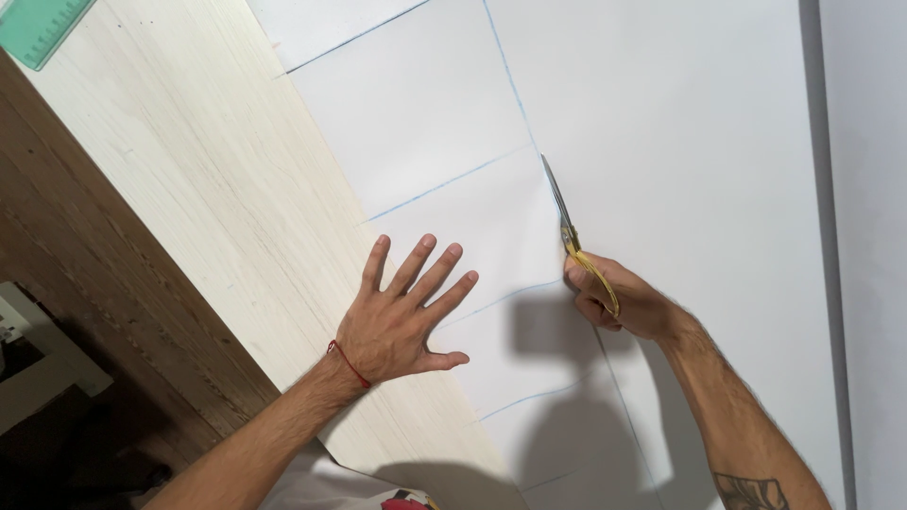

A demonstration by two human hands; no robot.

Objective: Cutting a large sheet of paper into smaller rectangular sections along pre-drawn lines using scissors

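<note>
Forearms: both enter from the lower edge, nearest the camera; the left crosses the pale table (189, 170), the right, with a dark tattoo close to the bottom edge, lies over the sheet (661, 142).
Floor side: at far left, past the table's dark wooden edge, a white object shows in part, too cut off to identify.
Ruler (40, 26): green and see-through, at the top left corner, lying on the table and well apart from both hands.
Left hand (397, 316): flat, palm down, fingers spread and released, gripping nothing. The fingertips press on the sheet's left part while the heel of the hand rests on bare table. A thin red cord circles the wrist.
Sheet: large, white, covering the middle and right of the table. Blue pencil lines cross it, one long line running top to bottom and several shorter ones slanting off it toward the left edge.
Scissors (567, 227): yellow handles, slim metal blades pointing up and a little left, lying along the long blue line. The blades look nearly closed; the tip sits just beside the meeting of the long line and a slanted one.
Right hand (614, 302): fingers clenched through the scissors' handles, grasping them, right of the left hand and near it.
Shadows: dark patches from the arms fall on the sheet between and below the hands.
</note>
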